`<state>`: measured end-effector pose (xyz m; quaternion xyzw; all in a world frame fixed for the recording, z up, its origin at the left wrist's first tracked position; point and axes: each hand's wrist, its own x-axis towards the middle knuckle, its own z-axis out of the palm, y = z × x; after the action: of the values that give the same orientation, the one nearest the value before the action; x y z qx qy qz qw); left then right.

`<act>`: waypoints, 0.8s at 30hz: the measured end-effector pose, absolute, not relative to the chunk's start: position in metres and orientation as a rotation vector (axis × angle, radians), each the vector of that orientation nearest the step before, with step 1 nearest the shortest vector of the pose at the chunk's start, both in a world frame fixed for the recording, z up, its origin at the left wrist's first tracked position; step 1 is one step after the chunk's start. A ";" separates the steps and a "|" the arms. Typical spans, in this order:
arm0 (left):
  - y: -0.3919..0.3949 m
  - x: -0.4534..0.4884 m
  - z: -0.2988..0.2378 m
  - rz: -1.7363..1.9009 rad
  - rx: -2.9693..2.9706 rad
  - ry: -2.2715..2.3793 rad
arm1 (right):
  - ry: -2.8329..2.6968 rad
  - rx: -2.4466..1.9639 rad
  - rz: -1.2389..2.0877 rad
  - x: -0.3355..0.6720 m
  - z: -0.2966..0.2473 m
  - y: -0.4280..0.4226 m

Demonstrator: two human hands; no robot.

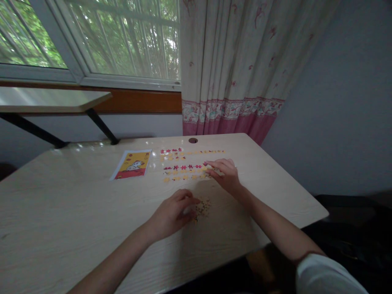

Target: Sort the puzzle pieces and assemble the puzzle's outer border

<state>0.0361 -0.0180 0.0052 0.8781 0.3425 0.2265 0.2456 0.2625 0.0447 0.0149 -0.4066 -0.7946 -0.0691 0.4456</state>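
My right hand (225, 173) reaches over the right end of the rows of small jigsaw pieces, fingers stretched and apart. Its index fingertip is at a dark pink jigsaw piece (205, 163), at the end of a row of red pieces (183, 167). Yellow pieces (174, 179) lie in rows below, partly hidden by this hand. Nearer to me, my left hand (174, 210) rests beside a loose pile of pieces (203, 206), its fingers curved, with a gap between thumb and index finger. I see nothing between them.
Left of the rows lies a printed picture sheet (132, 164), yellow and red with a white animal. More pieces (171, 151) are lined up towards the back of the wooden table (76, 212), near a round cable hole (192, 141). A raised shelf (55, 99) stands at back left, below the window.
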 end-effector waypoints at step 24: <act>-0.017 0.036 0.004 0.534 2.663 0.904 | -2.044 -1.047 -0.122 0.256 0.014 0.052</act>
<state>0.0362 -0.0166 0.0040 0.9212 0.3129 0.1847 0.1392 0.2562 0.0520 0.0135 -0.4156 -0.8113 -0.0484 0.4084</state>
